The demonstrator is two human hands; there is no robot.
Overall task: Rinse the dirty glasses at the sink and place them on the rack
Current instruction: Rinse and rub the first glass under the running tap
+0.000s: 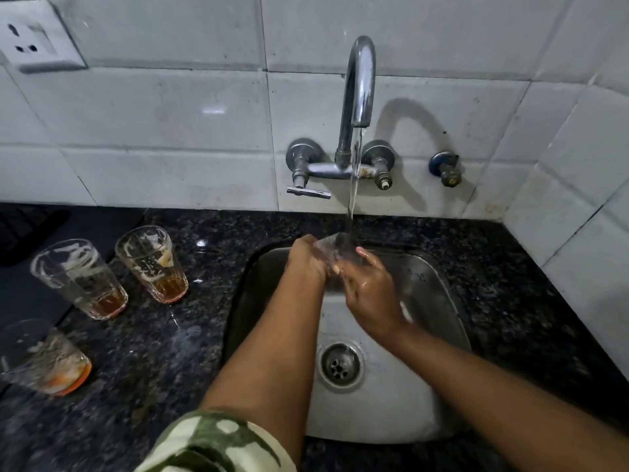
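Glass (332,248) under tap stream, over sink (439,301) back edge, clear and blurred; tilt hard to read. My left hand (308,258) wrapped round it, right hand (369,287) cupping other side, fingers (366,255) on wall. I judge rinse mid-way: turn glass so water reaches inside, keep firm grip, wet glass slippery. Three dirty glasses (151,264) wait left on counter (190,335), amber dregs inside. Rack not in view.
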